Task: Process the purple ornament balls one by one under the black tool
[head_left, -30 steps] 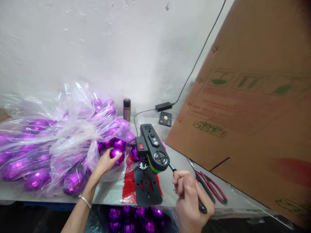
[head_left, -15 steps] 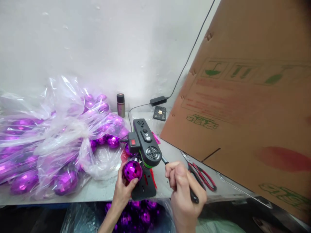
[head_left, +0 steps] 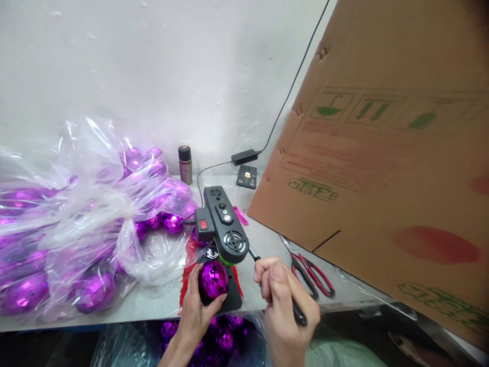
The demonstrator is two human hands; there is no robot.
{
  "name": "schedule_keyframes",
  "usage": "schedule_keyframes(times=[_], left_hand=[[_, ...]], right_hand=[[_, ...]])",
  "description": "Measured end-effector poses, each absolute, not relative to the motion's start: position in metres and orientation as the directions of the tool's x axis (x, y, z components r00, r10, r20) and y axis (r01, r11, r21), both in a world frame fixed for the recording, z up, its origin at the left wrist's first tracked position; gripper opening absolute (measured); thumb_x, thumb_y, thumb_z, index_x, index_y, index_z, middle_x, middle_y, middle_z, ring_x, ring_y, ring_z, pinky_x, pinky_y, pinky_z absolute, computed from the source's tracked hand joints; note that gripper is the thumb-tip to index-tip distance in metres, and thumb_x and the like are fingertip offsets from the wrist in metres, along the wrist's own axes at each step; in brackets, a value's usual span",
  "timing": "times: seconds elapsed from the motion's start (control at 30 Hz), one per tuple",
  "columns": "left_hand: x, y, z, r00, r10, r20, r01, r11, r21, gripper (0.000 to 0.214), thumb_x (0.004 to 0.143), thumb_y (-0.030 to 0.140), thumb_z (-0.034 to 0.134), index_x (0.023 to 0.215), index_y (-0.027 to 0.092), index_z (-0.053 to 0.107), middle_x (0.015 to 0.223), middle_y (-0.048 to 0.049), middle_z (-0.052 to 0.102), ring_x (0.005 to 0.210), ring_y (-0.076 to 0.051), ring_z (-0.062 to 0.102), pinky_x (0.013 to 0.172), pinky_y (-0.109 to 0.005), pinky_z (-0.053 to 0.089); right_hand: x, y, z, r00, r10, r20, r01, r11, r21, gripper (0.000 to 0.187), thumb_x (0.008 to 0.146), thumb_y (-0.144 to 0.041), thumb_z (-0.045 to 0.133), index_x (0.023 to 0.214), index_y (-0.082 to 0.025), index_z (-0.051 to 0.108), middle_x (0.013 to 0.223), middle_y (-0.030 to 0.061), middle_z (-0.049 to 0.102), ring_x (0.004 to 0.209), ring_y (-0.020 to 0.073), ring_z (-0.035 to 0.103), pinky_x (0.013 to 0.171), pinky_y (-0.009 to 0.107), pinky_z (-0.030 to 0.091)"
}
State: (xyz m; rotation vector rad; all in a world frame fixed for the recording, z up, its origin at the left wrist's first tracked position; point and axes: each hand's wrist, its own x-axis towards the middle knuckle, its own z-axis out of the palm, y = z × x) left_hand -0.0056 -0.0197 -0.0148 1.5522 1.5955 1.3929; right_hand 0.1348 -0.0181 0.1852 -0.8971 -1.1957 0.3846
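Observation:
A shiny purple mirrored ball point(head_left: 213, 279) sits in the grip of my left hand point(head_left: 196, 306), thumb at the lower right and fingers at its left. Right behind it stands a small black machine point(head_left: 225, 224) with a red switch box on its left side and a dark base plate point(head_left: 232, 300) below. My right hand point(head_left: 284, 300) is wrapped round the black-ended lever point(head_left: 299, 312) that runs to the machine's right side. A silvery fitting point(head_left: 211, 252) on the machine shows just beyond the ball. Red material lies around the base.
Clear plastic bags point(head_left: 110, 204) of purple balls fill the left of the table. A large cardboard box point(head_left: 367, 153) leans at the right, with red-handled scissors point(head_left: 313, 275) beneath it. A bottle point(head_left: 185, 165), phone-like black item point(head_left: 246, 177) and power adapter point(head_left: 245, 156) stand behind. More balls point(head_left: 225, 340) lie below the edge.
My left hand has drawn the ball toward me and slightly right, away from the machine's fitting. My right hand keeps hold of the lever. The view has shifted a little.

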Motion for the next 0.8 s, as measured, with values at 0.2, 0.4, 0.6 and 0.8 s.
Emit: schedule_keyframes(times=[0.2, 0.4, 0.6, 0.8], left_hand=[[0.003, -0.015, -0.009, -0.224, 0.912, 0.344, 0.433, -0.223, 0.873, 0.068, 0.084, 0.038, 0.082, 0.144, 0.021, 0.056, 0.146, -0.0189, 0.067, 0.140, -0.041, 0.065, 0.119, -0.062, 0.053], [0.009, -0.003, 0.001, -0.132, 0.966, 0.222, 0.333, -0.168, 0.928, 0.072, 0.074, 0.036, 0.087, 0.139, 0.020, 0.060, 0.139, -0.0165, 0.070, 0.135, -0.040, 0.067, 0.116, -0.061, 0.055], [0.011, -0.001, -0.001, -0.138, 0.980, 0.141, 0.289, -0.097, 0.952, 0.077, 0.068, 0.036, 0.088, 0.137, 0.019, 0.059, 0.133, -0.0169, 0.072, 0.128, -0.040, 0.070, 0.115, -0.064, 0.054], [0.013, -0.002, -0.006, -0.158, 0.971, 0.179, 0.321, -0.121, 0.939, 0.076, 0.069, 0.037, 0.086, 0.137, 0.019, 0.059, 0.133, -0.0166, 0.071, 0.127, -0.040, 0.071, 0.114, -0.065, 0.054]], right_hand=[[0.136, -0.018, 0.183, 0.346, 0.680, 0.646, 0.190, 0.623, -0.759, 0.050, 0.112, -0.026, 0.051, 0.063, -0.022, 0.045, 0.060, -0.0027, 0.046, 0.061, 0.0133, 0.053, 0.058, 0.028, 0.040], [0.136, -0.018, 0.183, 0.328, 0.666, 0.669, 0.183, 0.650, -0.737, 0.047, 0.112, -0.019, 0.049, 0.065, -0.021, 0.046, 0.061, -0.0034, 0.046, 0.061, 0.0117, 0.053, 0.057, 0.026, 0.039], [0.137, -0.018, 0.166, 0.327, 0.632, 0.703, 0.157, 0.697, -0.699, 0.042, 0.111, -0.013, 0.047, 0.070, -0.021, 0.050, 0.063, -0.0033, 0.047, 0.064, 0.0123, 0.054, 0.059, 0.027, 0.040], [0.130, -0.013, 0.142, 0.397, 0.553, 0.732, 0.163, 0.743, -0.649, 0.042, 0.110, -0.017, 0.047, 0.068, -0.022, 0.045, 0.060, -0.0048, 0.042, 0.059, 0.0114, 0.052, 0.055, 0.027, 0.036]])
